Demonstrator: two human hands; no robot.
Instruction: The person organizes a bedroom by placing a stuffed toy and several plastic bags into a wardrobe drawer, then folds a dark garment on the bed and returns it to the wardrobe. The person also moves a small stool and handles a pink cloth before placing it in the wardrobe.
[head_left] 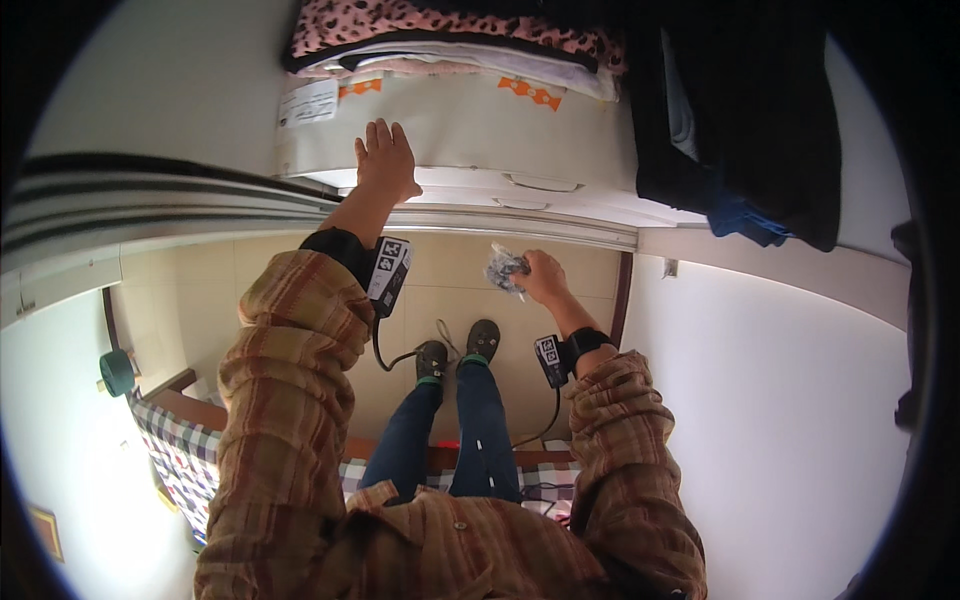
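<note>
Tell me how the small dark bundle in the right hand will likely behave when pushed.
The bundle looks soft and likely to give, since its outline is crumpled. It is probably light: the right hand holds it by one side. Its irregular shape suggests it would slide rather than roll.

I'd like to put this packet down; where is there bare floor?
Bare tiled floor shows between the left wrist's device and the packet, and right of the shoes. Crowded: beyond the left hand, folded clothes; at right, dark hanging clothes.
</note>
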